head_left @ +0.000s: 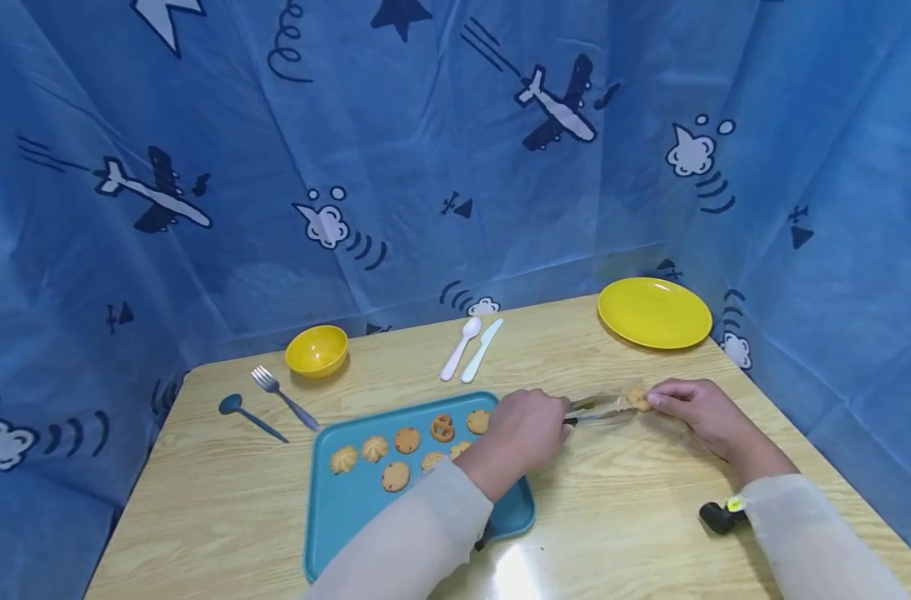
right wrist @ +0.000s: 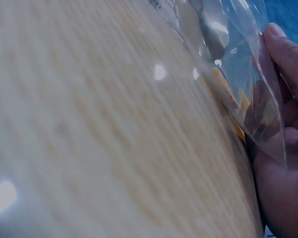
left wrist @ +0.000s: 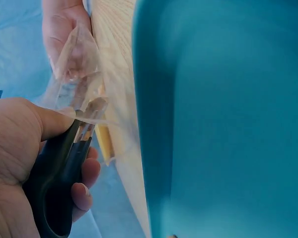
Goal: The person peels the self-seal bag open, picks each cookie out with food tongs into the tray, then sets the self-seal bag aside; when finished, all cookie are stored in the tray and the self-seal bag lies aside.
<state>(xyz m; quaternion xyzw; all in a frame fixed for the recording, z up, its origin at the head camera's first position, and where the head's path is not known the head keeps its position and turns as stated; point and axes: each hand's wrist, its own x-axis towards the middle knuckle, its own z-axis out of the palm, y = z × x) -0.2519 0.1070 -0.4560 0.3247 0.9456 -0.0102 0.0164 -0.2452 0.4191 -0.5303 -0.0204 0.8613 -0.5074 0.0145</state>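
My left hand (head_left: 526,429) grips the black handles (left wrist: 59,178) of a pair of metal tongs (head_left: 601,415), reaching past the right edge of a teal tray (head_left: 357,504). The tongs' tips are inside a clear plastic bag (right wrist: 233,64), with a cookie (head_left: 638,400) at their end. My right hand (head_left: 698,417) pinches the bag at its far side, close beside that cookie. On the tray lie several cookies (head_left: 395,477) and a pretzel-shaped one (head_left: 442,427); my left forearm hides part of them.
Behind the tray stand a yellow bowl (head_left: 317,352), a fork (head_left: 284,397), a dark teal spoon (head_left: 252,417), a pink spoon (head_left: 461,350) and a pale knife (head_left: 482,352). A yellow plate (head_left: 654,312) sits at the back right. Blue curtain (head_left: 425,167) borders the table.
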